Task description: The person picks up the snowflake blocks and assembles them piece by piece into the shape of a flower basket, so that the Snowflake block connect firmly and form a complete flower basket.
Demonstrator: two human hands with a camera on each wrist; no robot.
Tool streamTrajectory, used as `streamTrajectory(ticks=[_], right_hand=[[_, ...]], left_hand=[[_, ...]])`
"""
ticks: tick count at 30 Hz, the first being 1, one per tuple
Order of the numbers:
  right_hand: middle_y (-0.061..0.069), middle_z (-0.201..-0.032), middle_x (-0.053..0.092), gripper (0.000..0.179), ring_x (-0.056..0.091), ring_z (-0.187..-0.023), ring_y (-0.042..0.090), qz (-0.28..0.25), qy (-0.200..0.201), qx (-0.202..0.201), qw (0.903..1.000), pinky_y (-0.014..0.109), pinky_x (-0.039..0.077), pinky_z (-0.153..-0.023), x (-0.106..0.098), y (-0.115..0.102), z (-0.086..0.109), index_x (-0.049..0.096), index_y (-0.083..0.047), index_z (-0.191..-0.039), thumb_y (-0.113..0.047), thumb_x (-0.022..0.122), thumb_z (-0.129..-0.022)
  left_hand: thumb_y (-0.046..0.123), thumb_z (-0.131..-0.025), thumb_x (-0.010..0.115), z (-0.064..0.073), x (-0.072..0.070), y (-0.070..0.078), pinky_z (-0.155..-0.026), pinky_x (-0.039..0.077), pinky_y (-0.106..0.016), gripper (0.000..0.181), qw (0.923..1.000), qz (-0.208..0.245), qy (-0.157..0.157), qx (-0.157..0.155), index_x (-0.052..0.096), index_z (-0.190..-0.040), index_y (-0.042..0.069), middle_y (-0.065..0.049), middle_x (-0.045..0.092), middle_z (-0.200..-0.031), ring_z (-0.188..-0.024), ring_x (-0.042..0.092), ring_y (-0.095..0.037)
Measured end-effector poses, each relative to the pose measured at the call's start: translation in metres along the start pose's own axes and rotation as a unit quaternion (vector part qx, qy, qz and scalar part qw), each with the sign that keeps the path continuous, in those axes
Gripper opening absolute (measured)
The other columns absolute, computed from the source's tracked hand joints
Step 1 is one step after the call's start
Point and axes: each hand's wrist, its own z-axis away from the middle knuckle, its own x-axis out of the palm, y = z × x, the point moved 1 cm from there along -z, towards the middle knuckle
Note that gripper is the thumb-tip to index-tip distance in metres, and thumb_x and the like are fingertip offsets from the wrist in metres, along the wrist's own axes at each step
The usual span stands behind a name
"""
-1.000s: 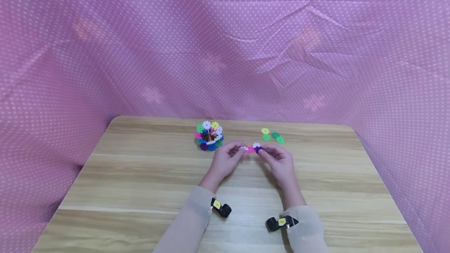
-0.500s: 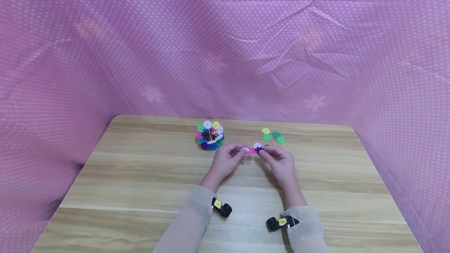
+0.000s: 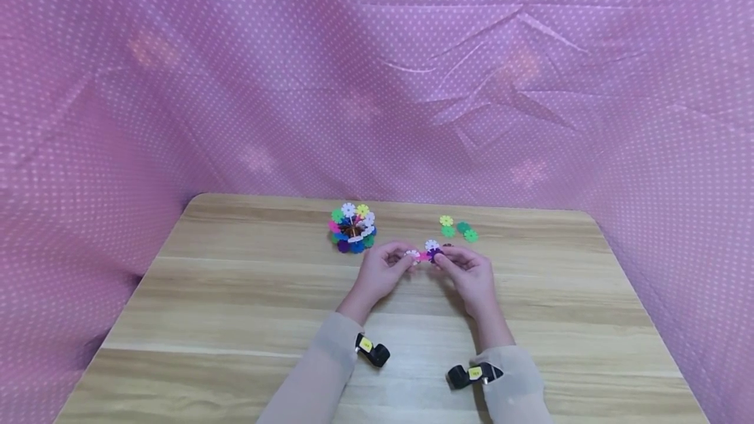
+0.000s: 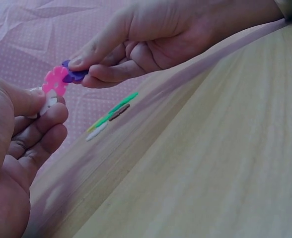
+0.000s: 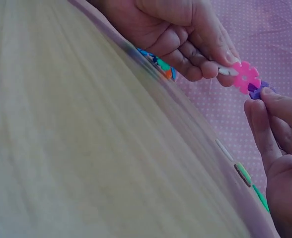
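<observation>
Above the table, my left hand [image 3: 381, 272] pinches a white snowflake-shaped plastic disc [image 4: 48, 103] between thumb and fingers. Joined to it is a pink disc [image 5: 246, 78], which bridges the gap between the hands. At its other end a purple disc [image 4: 75, 75] sits against the pink one, and my right hand [image 3: 472, 277] pinches it. Whether the purple disc's slot is fully seated cannot be told, as fingertips cover part of it. Just beyond the hands, another white disc [image 3: 432, 244] and a brown disc [image 5: 243, 175] lie on the table.
A round, multicoloured assembly of joined discs [image 3: 353, 229] stands beyond the left hand. A yellow disc [image 3: 446, 220] and several green discs [image 3: 470, 235] lie beyond the right hand. Pink dotted cloth [image 3: 377, 84] surrounds the wooden table [image 3: 235, 306] at back and sides.
The hands have come slightly nearer the body with the joined discs. The white disc in the left hand has tilted, showing more of its face. Both hands keep their pinch.
</observation>
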Motion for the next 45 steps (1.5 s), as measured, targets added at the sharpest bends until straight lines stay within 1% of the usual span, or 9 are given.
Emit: streamTrajectory(ticks=[6, 10, 15, 21, 27, 32, 36, 40, 45], right_hand=[[0.003, -0.111, 0.082, 0.033, 0.077, -0.099, 0.014, -0.008, 0.0, -0.016, 0.9998, 0.029, 0.064, -0.09, 0.002, 0.003, 0.0, 0.071, 0.012, -0.126, 0.003, 0.081, -0.096], [0.004, -0.121, 0.08, 0.037, 0.075, -0.107, 0.014, -0.012, 0.0, -0.027, 0.9996, 0.029, 0.062, -0.095, 0.003, 0.003, 0.0, 0.068, 0.013, -0.132, 0.006, 0.077, -0.097], [0.007, -0.113, 0.081, 0.034, 0.076, -0.1, 0.015, 0.005, -0.014, -0.023, 0.9996, 0.03, 0.063, -0.092, 0.005, 0.002, 0.001, 0.073, 0.009, -0.127, 0.005, 0.081, -0.094], [0.008, -0.108, 0.081, 0.031, 0.077, -0.097, 0.017, 0.017, -0.032, -0.016, 0.9992, 0.03, 0.064, -0.09, 0.009, 0.003, 0.001, 0.075, 0.008, -0.12, 0.003, 0.085, -0.091], [0.008, -0.107, 0.08, 0.029, 0.073, -0.089, 0.015, 0.083, -0.008, -0.01, 0.9965, 0.027, 0.063, -0.079, -0.002, 0.003, 0.0, 0.076, 0.004, -0.119, -0.002, 0.086, -0.092], [0.016, -0.112, 0.079, 0.025, 0.071, -0.091, 0.014, 0.154, 0.041, -0.013, 0.9871, 0.02, 0.06, -0.08, -0.013, 0.004, -0.005, 0.078, 0.0, -0.116, -0.007, 0.087, -0.093], [0.018, -0.113, 0.078, 0.025, 0.071, -0.096, 0.018, 0.212, 0.059, -0.025, 0.9751, 0.019, 0.058, -0.085, -0.018, 0.004, -0.008, 0.079, -0.002, -0.119, -0.008, 0.085, -0.095], [0.015, -0.121, 0.073, 0.032, 0.069, -0.109, 0.027, 0.284, 0.032, -0.033, 0.9578, 0.035, 0.059, -0.096, -0.018, 0.004, -0.009, 0.077, -0.006, -0.128, -0.011, 0.084, -0.097], [0.021, -0.134, 0.062, 0.045, 0.064, -0.121, 0.04, 0.334, 0.013, -0.03, 0.942, 0.057, 0.055, -0.105, -0.018, 0.006, -0.01, 0.072, -0.005, -0.138, -0.016, 0.084, -0.096]], left_hand=[[0.009, -0.102, 0.076, 0.0, 0.002, -0.002, -0.081, 0.065, -0.031, 0.013, 0.9995, 0.023, -0.021, 0.003, 0.078, -0.115, 0.006, -0.003, 0.08, -0.097, -0.086, 0.078, -0.024], [0.015, -0.102, 0.077, -0.001, 0.003, -0.003, -0.084, 0.064, -0.03, 0.012, 0.9998, -0.004, -0.019, 0.008, 0.078, -0.113, 0.01, 0.0, 0.079, -0.102, -0.089, 0.074, -0.017], [0.025, -0.102, 0.079, -0.003, 0.001, -0.005, -0.087, 0.062, -0.032, 0.018, 0.9995, -0.029, -0.004, 0.015, 0.081, -0.117, 0.014, 0.002, 0.079, -0.111, -0.094, 0.072, -0.014], [0.026, -0.103, 0.079, -0.003, 0.0, -0.004, -0.089, 0.061, -0.033, 0.018, 0.9995, -0.031, -0.004, -0.004, 0.081, -0.117, 0.016, 0.003, 0.079, -0.112, -0.096, 0.071, -0.013], [0.021, -0.104, 0.075, -0.003, 0.001, -0.004, -0.089, 0.062, -0.031, 0.013, 0.9995, -0.032, 0.004, 0.004, 0.078, -0.114, 0.012, 0.0, 0.077, -0.109, -0.096, 0.071, -0.016], [0.018, -0.105, 0.073, -0.002, 0.0, -0.004, -0.093, 0.061, -0.032, 0.01, 0.9997, -0.017, 0.016, 0.01, 0.075, -0.112, 0.01, -0.004, 0.074, -0.113, -0.101, 0.069, -0.018], [0.016, -0.106, 0.072, -0.003, -0.001, -0.003, -0.093, 0.06, -0.032, 0.01, 0.9998, -0.003, 0.015, 0.014, 0.074, -0.112, 0.008, -0.005, 0.073, -0.112, -0.1, 0.069, -0.019], [0.014, -0.106, 0.072, -0.003, -0.001, -0.002, -0.09, 0.059, -0.029, 0.009, 0.9998, 0.006, 0.016, 0.012, 0.073, -0.111, 0.007, -0.005, 0.073, -0.109, -0.097, 0.067, -0.018], [0.014, -0.106, 0.071, -0.003, 0.0, -0.002, -0.088, 0.059, -0.026, 0.007, 0.9997, 0.015, 0.017, -0.003, 0.072, -0.11, 0.008, -0.005, 0.072, -0.107, -0.097, 0.066, -0.018]])
